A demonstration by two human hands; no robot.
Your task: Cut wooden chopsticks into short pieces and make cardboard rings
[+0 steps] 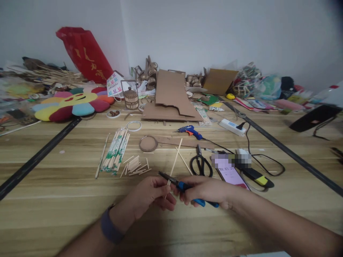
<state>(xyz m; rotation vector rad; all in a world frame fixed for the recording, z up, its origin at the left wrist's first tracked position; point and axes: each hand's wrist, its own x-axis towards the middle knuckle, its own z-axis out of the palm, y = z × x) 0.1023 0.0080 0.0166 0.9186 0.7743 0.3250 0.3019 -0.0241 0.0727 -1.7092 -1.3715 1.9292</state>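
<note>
Near the table's front, my left hand [157,194] pinches a thin wooden stick [176,157] that slants up and away. My right hand [205,191] is wrapped round blue-and-black-handled pliers [184,186]. Their dark jaws lie across the stick beside my left fingertips; I cannot tell whether they bite into it. Another loose stick [184,161] lies just behind. To the left are short cut stick pieces [135,165] in a loose pile and wrapped chopsticks [115,151]. Black scissors [200,165] rest beyond my right hand.
A blue glue gun [190,132], a round stick-edged cardboard disc [148,143] and a white ring [134,126] lie mid-table. On the right are a phone [230,173], a yellow-black utility knife [258,177] and a power strip [232,127] with cords. Cardboard sheets [171,92] stand behind.
</note>
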